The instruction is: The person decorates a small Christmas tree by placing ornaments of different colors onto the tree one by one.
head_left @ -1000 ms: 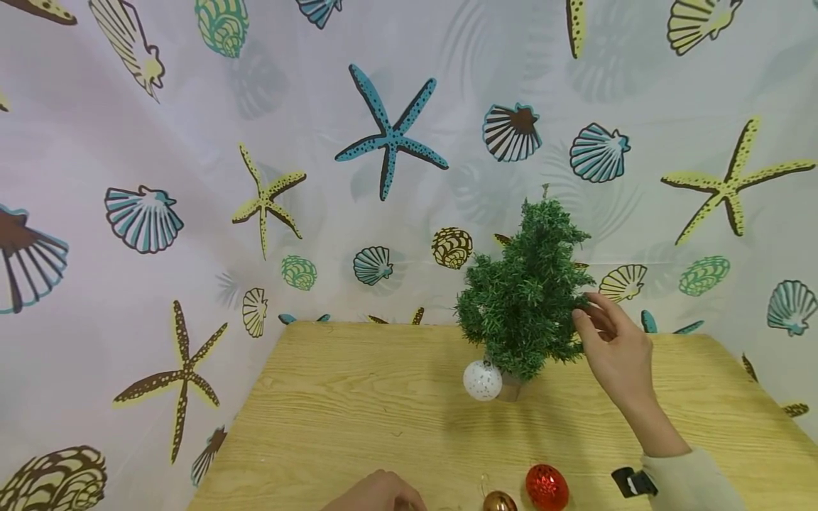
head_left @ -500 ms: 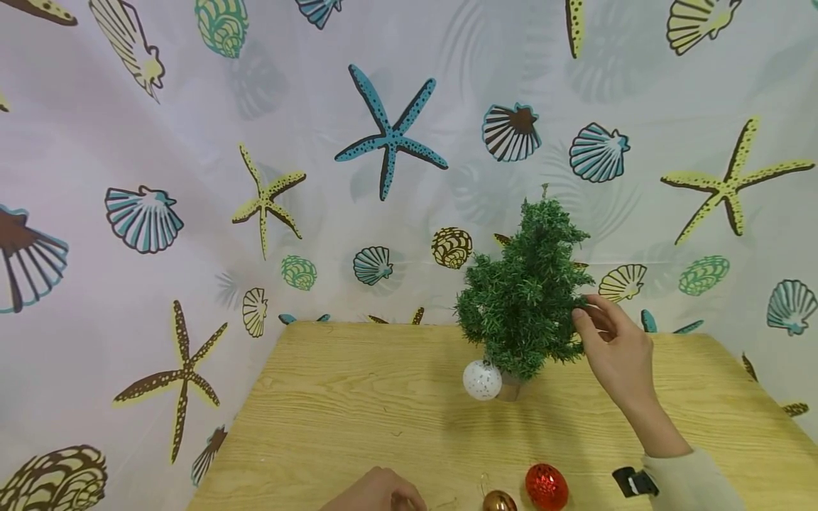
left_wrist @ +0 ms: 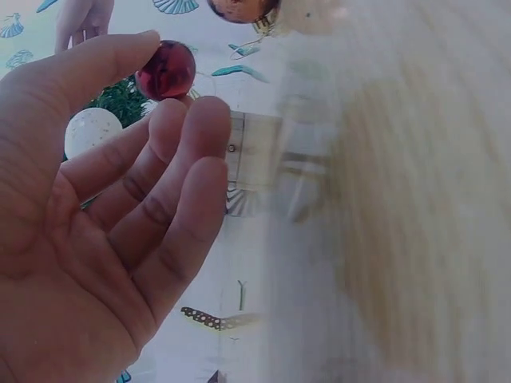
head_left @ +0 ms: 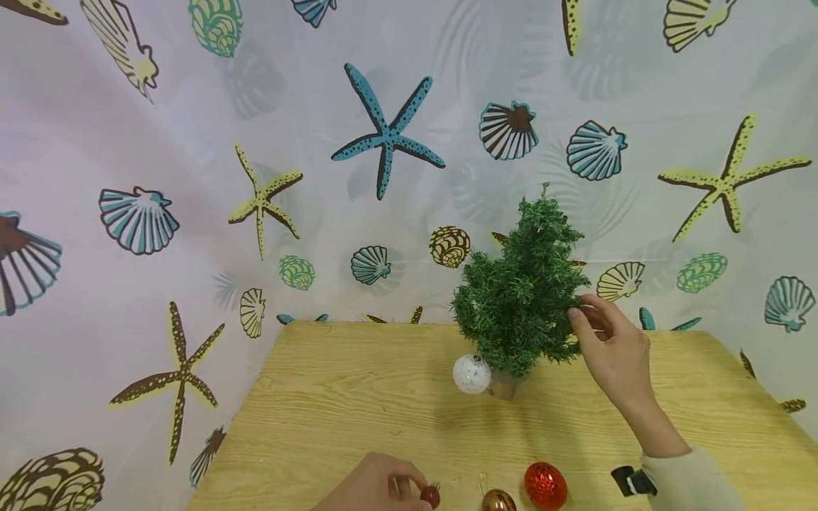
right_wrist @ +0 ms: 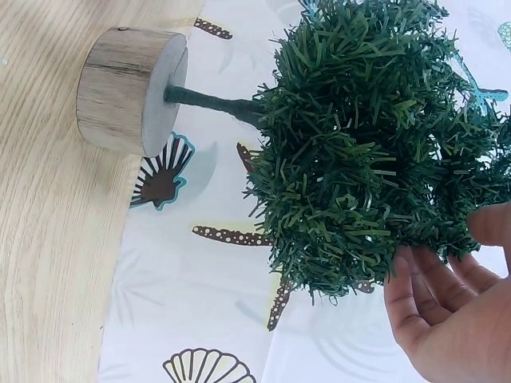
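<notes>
In the head view, my left hand (head_left: 383, 486) is low at the front of the table. It pinches a small dark red Christmas bauble (head_left: 431, 495) between thumb and fingertips, and the bauble (left_wrist: 166, 70) shows clearly in the left wrist view. A small artificial Christmas tree (head_left: 520, 291) stands toward the back, its round wooden base (right_wrist: 120, 92) on the table. My right hand (head_left: 613, 348) holds the tree's right-side branches, thumb in front; foliage partly covers the fingertips in the right wrist view. A white speckled bauble (head_left: 471, 374) hangs from the tree's lower left.
A shiny red bauble (head_left: 546, 486) and a gold-brown bauble (head_left: 498, 500) lie at the table's front, right of my left hand. The wood-grain table (head_left: 319, 397) meets a white curtain (head_left: 409, 234) printed with shells and starfish behind and at both sides.
My left hand has come up slightly with the dark red bauble, which now shows. The tree and its white bauble have shifted a little left; my right hand stays at the branches.
</notes>
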Tool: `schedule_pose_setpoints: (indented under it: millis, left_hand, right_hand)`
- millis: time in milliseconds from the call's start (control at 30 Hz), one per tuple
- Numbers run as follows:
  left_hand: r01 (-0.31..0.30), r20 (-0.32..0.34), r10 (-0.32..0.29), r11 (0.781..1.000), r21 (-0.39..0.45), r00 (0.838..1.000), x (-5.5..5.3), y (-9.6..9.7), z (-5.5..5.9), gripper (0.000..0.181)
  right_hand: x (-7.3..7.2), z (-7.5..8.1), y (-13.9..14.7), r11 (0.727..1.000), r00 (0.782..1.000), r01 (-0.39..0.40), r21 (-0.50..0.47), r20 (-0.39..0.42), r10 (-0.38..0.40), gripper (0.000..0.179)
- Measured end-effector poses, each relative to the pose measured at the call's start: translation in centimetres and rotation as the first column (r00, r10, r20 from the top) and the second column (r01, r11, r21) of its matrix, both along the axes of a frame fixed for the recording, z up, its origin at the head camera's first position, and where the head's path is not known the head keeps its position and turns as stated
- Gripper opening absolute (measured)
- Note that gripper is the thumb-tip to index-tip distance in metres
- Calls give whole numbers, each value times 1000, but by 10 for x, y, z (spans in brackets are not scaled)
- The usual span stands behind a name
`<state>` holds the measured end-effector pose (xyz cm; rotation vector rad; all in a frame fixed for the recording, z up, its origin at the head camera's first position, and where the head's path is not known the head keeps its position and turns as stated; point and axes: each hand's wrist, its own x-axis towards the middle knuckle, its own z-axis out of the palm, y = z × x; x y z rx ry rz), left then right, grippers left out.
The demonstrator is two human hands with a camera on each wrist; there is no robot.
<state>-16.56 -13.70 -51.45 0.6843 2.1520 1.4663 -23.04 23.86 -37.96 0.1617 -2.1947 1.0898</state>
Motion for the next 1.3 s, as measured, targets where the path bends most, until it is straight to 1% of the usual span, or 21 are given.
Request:
schedule_pose_setpoints:
  millis: [33,167,267,367,433,533,733,967,1100,1300]
  left_hand:
    - [-15,-7,15,1000,-3,1000,1,1,2,19]
    - [-82,0,82,997,-7,997,1,3,12,18]
    - [-94,-44,95,995,19,995,-1,4,20,19]
    - [-91,-94,96,994,55,991,-3,7,27,23]
    - [-94,-113,102,993,75,988,-4,9,31,26]
    - [-104,-132,117,989,101,984,-5,12,34,28]
    - [-118,-169,143,982,145,975,-7,20,33,27]
    - [-149,-196,180,975,165,964,-11,31,46,28]
    - [-151,-210,193,968,201,959,-12,41,51,29]
    - [-167,-258,227,958,234,939,-15,55,55,27]
  right_hand:
    - [0,0,0,1000,1000,-2,1,-4,2,40]
    - [1,0,-1,1000,1000,-2,3,-8,2,39]
    - [1,0,-2,1000,1000,-5,1,-5,5,38]
    - [2,1,-3,1000,1000,-12,2,-10,12,37]
    - [3,0,-4,1000,1000,-16,7,-16,16,37]
    - [3,-1,-5,1000,999,-21,13,-29,22,36]
    - [4,-2,-6,1000,999,-16,21,-42,17,34]
    - [5,0,-9,999,999,-14,39,-50,15,30]
    - [6,-2,-13,999,998,-25,41,-50,27,30]
    - [10,-3,-18,998,998,-41,39,-43,43,30]
